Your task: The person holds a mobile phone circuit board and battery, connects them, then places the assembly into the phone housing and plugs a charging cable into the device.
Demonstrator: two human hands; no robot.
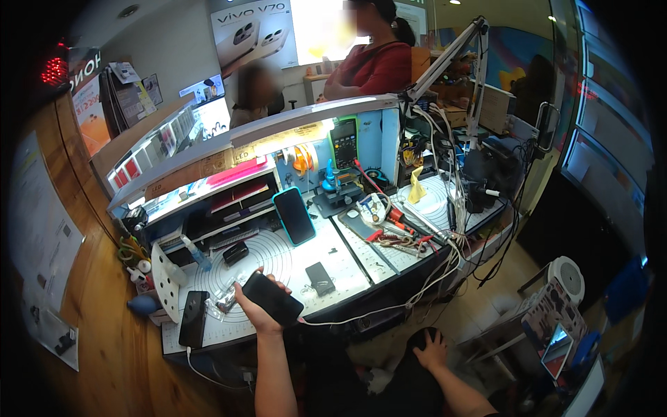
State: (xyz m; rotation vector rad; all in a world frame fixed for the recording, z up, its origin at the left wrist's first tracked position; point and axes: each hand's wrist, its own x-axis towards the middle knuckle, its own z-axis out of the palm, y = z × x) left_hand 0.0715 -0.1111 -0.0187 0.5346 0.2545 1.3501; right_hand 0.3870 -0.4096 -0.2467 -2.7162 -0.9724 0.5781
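Observation:
My left hand (258, 314) is closed around a black smartphone (273, 299) above the bench's front edge. Its screen is dark, and a white cable (354, 317) runs from its lower end off to the right. My right hand (432, 352) rests on my right knee with its fingers spread, holding nothing. Just left of the held phone lie small clear plastic bags (224, 299). Another dark phone (193, 318), with a white cable at its lower end, lies at the bench's left. A flat dark grey rectangular piece (319, 278) lies to the right of my left hand.
A phone in a teal case (294, 215) leans upright at mid-bench. Red-handled probes and tangled leads (403, 233) cover the right side, below a green multimeter (344, 144). A person in red (375, 69) and another person's head (254, 87) are beyond the bench. A white stool (564, 278) stands right.

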